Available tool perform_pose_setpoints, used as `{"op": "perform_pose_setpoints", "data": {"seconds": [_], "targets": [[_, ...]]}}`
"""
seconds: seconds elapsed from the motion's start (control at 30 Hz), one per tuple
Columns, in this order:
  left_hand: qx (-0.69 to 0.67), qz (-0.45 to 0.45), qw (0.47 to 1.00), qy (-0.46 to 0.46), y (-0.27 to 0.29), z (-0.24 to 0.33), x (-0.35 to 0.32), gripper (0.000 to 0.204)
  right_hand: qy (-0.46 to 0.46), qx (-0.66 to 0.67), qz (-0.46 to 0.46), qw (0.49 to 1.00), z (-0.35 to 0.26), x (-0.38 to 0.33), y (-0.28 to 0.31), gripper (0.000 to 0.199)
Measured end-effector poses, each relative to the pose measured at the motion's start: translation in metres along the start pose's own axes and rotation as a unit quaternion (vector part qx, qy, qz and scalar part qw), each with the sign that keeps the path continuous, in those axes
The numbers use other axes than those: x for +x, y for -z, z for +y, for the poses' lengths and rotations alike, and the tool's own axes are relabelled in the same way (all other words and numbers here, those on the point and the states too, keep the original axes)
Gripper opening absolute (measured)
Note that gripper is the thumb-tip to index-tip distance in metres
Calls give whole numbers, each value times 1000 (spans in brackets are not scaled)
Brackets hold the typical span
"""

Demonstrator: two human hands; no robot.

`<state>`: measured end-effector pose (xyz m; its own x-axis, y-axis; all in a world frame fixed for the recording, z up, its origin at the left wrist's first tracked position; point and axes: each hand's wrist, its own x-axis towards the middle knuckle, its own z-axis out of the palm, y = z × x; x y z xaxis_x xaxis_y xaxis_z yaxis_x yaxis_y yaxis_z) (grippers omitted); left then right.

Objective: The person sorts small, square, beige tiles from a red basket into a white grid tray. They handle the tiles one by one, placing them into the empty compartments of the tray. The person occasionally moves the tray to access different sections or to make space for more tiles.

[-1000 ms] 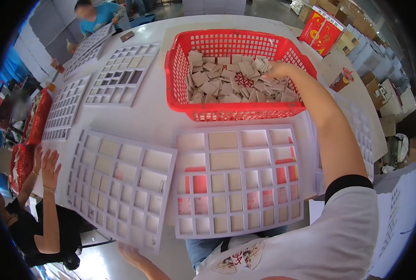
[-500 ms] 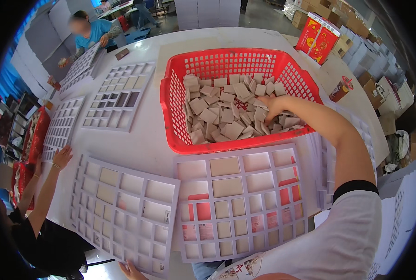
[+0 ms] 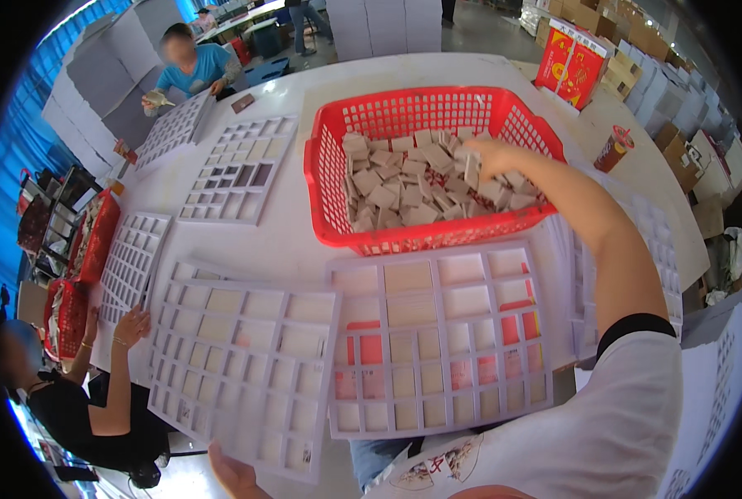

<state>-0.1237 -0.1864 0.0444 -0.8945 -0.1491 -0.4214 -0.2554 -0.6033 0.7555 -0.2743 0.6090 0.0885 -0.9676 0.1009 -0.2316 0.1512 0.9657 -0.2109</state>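
Observation:
My right hand [image 3: 489, 158] is over the red plastic basket [image 3: 329, 224], pinching a small beige square tile [image 3: 472, 170]. Beneath it lies a heap of similar loose tiles [image 3: 383, 196]. My left hand [image 3: 233, 472] grips the near edge of a white grid tray [image 3: 275, 366]; its fingers are partly hidden under that edge. Some of this tray's compartments hold beige pieces. Beside it, a second white grid tray [image 3: 437, 301] lies in front of the basket. Beige pieces fill its second column and several near cells; red printed areas show in others.
More grid trays lie on the table [image 3: 300, 179]: one at the far left [image 3: 236, 170], others stacked at right [image 3: 664, 249]. A person in black [image 3: 96, 416] works at left beside another tray [image 3: 134, 258]; one in blue [image 3: 190, 73] sits beyond. A red box [image 3: 572, 66] and drink cup [image 3: 614, 150] stand right.
My right hand has risen slightly out of the tile heap, and a tile now shows in its fingers. My left hand stays at the tray edge. The whole view has shifted a little.

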Motion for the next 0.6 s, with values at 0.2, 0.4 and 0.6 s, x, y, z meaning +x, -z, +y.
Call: {"op": "perform_pose_setpoints", "data": {"seconds": [0.2,0.4,0.6], "targets": [[145,-52,986,-64,31,-11,-38,39,-20,236,169,957,-34,-32,61,90],[11,-160,984,81,14,-69,-98,46,90,314,304,895,-24,-49,79,75],[-23,-211,964,160,-41,-140,-165,46,98,478,367,792,-90,-101,93,73]]}}
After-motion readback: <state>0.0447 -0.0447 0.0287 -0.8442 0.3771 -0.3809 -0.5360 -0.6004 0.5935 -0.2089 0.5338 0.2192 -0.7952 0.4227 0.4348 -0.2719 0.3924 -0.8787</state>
